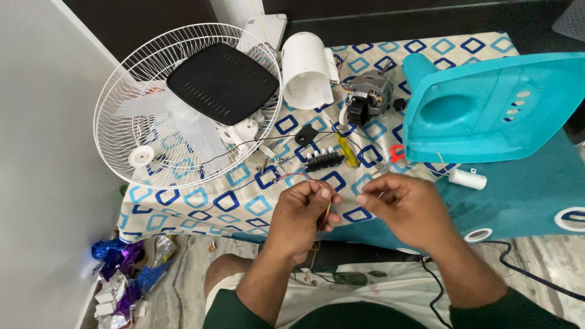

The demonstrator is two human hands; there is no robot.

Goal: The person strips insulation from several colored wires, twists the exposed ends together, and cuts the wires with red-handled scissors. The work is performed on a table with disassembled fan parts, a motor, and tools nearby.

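At lower centre of the frame, the left hand (301, 213) pinches a thin wire (298, 177) between thumb and forefinger, the remaining fingers curled narrow around it; the wire runs up and left from the fingertips across the patterned cloth (201, 198). The right hand (405, 210) sits just beside it, fingers drawn close together at the tips — whether they grip the wire's end cannot be told. The wire looks light, limp and easily kinked; by this judgement it is best held close to its free end, on the insulation, with light pressure. Above the hands lie a black terminal block (325, 161) and a yellow-handled screwdriver (345, 150). Further up sit the fan motor (365, 97) and a white cylindrical housing (306, 70). The white fan guard (122, 103) with its blades occupies the upper left — a teal fan base (487, 106) fills the right.
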